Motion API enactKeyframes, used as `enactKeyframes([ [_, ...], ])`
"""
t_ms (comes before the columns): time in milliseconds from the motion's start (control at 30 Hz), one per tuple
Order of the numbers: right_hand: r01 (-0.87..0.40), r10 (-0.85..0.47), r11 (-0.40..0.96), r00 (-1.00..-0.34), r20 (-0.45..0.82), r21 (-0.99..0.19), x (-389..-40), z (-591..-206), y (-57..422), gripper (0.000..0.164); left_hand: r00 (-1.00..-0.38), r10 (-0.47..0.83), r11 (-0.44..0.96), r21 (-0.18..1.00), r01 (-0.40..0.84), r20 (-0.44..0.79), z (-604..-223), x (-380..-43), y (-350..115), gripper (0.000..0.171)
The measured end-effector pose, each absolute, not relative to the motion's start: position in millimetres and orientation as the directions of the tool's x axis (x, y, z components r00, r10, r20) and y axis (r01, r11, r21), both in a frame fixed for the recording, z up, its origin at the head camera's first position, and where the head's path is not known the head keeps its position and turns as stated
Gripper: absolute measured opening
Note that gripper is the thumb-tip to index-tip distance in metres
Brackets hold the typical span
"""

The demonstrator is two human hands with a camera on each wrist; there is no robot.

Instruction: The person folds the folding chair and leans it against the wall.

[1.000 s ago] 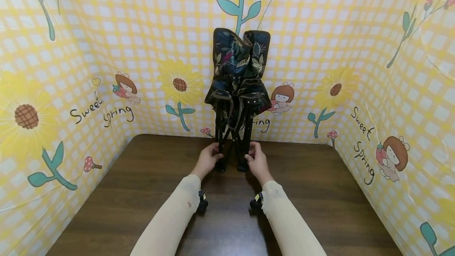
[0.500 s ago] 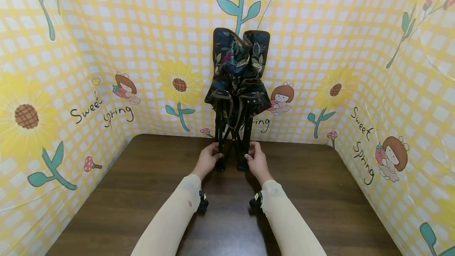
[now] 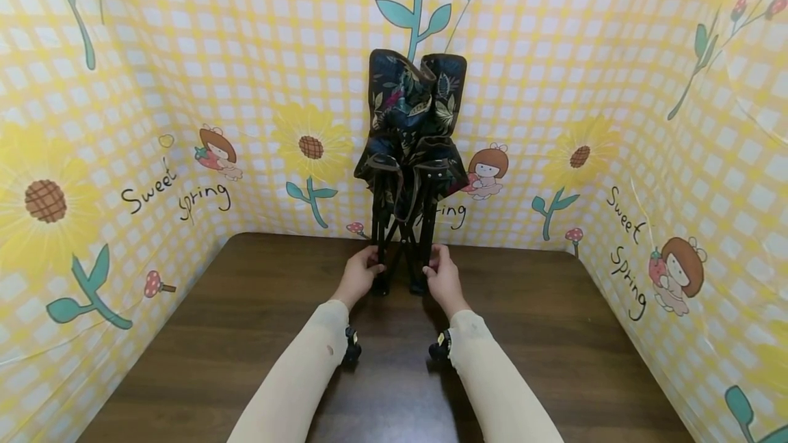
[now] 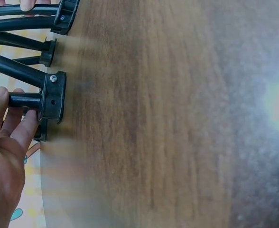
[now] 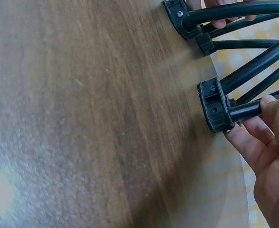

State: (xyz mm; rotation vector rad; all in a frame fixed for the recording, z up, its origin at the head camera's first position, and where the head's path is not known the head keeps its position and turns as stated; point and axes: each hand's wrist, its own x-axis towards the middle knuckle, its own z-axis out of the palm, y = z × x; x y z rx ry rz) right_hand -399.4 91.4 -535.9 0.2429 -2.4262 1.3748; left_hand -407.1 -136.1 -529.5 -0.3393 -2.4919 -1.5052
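A folded camping chair (image 3: 409, 108) with dark leaf-patterned fabric and black tube legs stands upright near the back of the table. Low on its left front leg, my left hand (image 3: 357, 275) pinches the tube between thumb and fingers. My right hand (image 3: 445, 279) grips the right front leg at about the same height. In the left wrist view, the thumb and fingers lie around a tube (image 4: 25, 99) just above its black plastic foot (image 4: 53, 97). The right wrist view has the other foot (image 5: 214, 105) standing on the wood, fingertips right beside it.
The brown wooden table (image 3: 529, 361) ends at a rounded back edge. Yellow checked cloth (image 3: 277, 33) with flower prints encloses it at the back and both sides, the back cloth just behind the chair. A small black camera (image 3: 352, 347) sits on each wrist.
Both hands keep their hold low on the chair legs. The chair stays folded and in place; the right forearm has shifted very slightly inward.
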Motion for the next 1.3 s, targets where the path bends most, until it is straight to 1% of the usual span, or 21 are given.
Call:
enactKeyframes([
  [267, -0.315, 0.016, 0.523, -0.926, 0.378, -0.792, -399.6, -536.1, 91.5, 0.048, -0.953, 0.080, 0.480, 0.827, 0.294, 0.292, -528.6, -407.1, -135.5, 0.041],
  [433, -0.296, 0.015, 0.528, -0.934, 0.357, -0.796, -399.3, -535.7, 91.4, 0.049, -0.956, 0.076, 0.479, 0.830, 0.284, 0.284, -527.6, -405.7, -134.7, 0.044],
  [600, -0.288, 0.012, 0.526, -0.939, 0.345, -0.800, -400.7, -535.7, 91.3, 0.050, -0.955, 0.074, 0.477, 0.831, 0.287, 0.287, -529.0, -407.5, -134.3, 0.043],
  [867, -0.301, 0.007, 0.551, -0.931, 0.364, -0.778, -407.7, -534.3, 90.7, 0.050, -0.952, 0.064, 0.494, 0.820, 0.290, 0.298, -529.8, -414.4, -134.5, 0.042],
  [1100, -0.271, 0.001, 0.558, -0.945, 0.327, -0.785, -409.4, -532.1, 90.8, 0.049, -0.965, 0.049, 0.490, 0.836, 0.248, 0.257, -523.2, -411.6, -132.7, 0.044],
  [1300, -0.265, -0.004, 0.561, -0.948, 0.317, -0.785, -410.7, -531.2, 91.1, 0.049, -0.963, 0.031, 0.503, 0.828, 0.247, 0.268, -520.1, -410.8, -131.0, 0.040],
])
